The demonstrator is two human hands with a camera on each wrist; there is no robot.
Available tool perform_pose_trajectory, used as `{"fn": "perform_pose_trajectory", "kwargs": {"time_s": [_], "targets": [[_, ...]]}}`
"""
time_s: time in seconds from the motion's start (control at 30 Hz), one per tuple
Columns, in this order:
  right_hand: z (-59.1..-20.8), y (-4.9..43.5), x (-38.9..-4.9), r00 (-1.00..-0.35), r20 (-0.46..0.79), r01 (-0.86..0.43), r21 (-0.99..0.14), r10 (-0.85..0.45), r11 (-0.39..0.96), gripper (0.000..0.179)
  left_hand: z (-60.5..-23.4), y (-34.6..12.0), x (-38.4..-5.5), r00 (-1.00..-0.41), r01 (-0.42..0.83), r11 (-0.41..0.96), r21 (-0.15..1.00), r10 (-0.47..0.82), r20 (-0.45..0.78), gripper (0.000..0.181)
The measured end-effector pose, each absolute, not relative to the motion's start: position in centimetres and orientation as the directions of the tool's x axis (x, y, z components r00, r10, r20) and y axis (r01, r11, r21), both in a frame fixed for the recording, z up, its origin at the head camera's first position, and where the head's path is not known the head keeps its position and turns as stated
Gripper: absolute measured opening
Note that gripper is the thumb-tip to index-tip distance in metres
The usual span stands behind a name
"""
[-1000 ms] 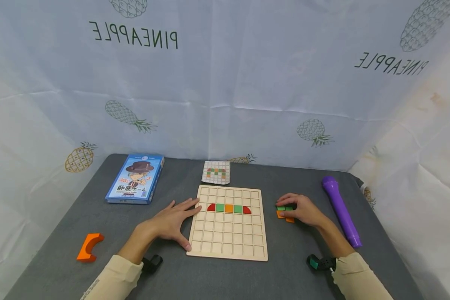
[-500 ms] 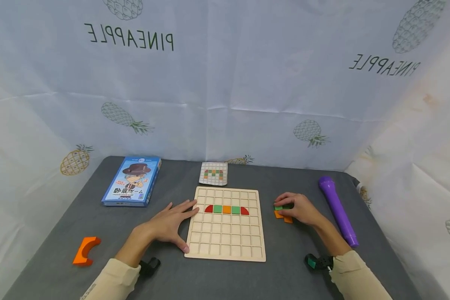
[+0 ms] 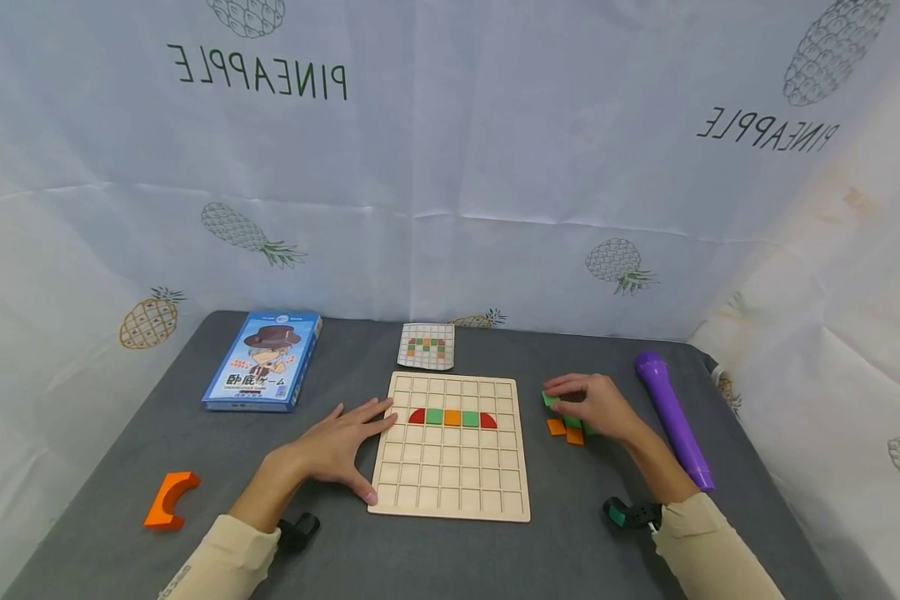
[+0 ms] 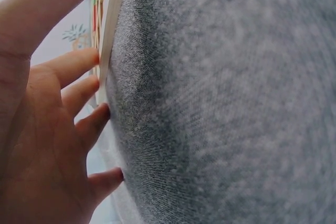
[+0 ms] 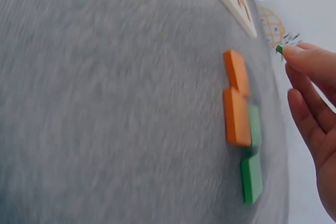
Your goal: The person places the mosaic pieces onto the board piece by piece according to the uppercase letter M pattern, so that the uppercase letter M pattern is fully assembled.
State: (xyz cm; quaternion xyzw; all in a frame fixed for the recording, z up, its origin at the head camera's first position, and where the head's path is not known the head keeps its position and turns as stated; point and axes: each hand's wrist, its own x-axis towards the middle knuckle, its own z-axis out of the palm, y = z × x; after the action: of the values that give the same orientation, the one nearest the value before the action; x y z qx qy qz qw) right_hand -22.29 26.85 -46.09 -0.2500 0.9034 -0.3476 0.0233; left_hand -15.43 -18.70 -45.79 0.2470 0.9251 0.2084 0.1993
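Observation:
My left hand (image 3: 337,450) lies with spread fingers along the left edge of a wooden grid board (image 3: 450,479), thumb at its near corner. Across the board runs a row of tiles: a red rounded piece (image 3: 417,416), a green square, an orange square (image 3: 452,417), another green square and a second red rounded piece (image 3: 488,421). Right of the board, my right hand (image 3: 598,407) pinches a small green tile (image 3: 550,399) between thumb and fingers, lifted off the cloth. Below that hand lie two orange tiles (image 5: 239,116) and two green tiles (image 5: 253,178).
A pattern card (image 3: 426,354) sits behind the board. At the back left is a blue game box (image 3: 262,362), with an orange arch block (image 3: 171,500) nearer on the left. A purple microphone-shaped object (image 3: 675,421) lies right of my right hand. Patterned cloth hangs behind the table.
My right hand has picked up a green tile from the small group and raised it slightly away, uncovering the other tiles. My left hand stays on the board.

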Motion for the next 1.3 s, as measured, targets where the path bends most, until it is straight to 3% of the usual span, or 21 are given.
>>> {"fn": "perform_pose_trajectory", "kwargs": {"time_s": [0.43,0.93,1.3], "targets": [[-45.8,23.1,-21.7,-0.878,0.152,-0.419,-0.705,-0.454,0.573,0.02,-45.8,-18.7,-15.3,-0.796,0.385,0.786,0.485,0.548,-0.256,0.122],[-46.5,18.8,-21.2,-0.823,0.062,-0.402,-0.766,-0.564,0.502,0.026,-45.8,-18.8,-15.4,-0.791,0.399,0.774,0.493,0.562,-0.243,0.123],[-46.8,15.3,-21.1,-0.769,0.105,-0.461,-0.774,-0.631,0.434,0.024,-45.8,-18.8,-15.4,-0.791,0.402,0.777,0.485,0.561,-0.243,0.123]]}}
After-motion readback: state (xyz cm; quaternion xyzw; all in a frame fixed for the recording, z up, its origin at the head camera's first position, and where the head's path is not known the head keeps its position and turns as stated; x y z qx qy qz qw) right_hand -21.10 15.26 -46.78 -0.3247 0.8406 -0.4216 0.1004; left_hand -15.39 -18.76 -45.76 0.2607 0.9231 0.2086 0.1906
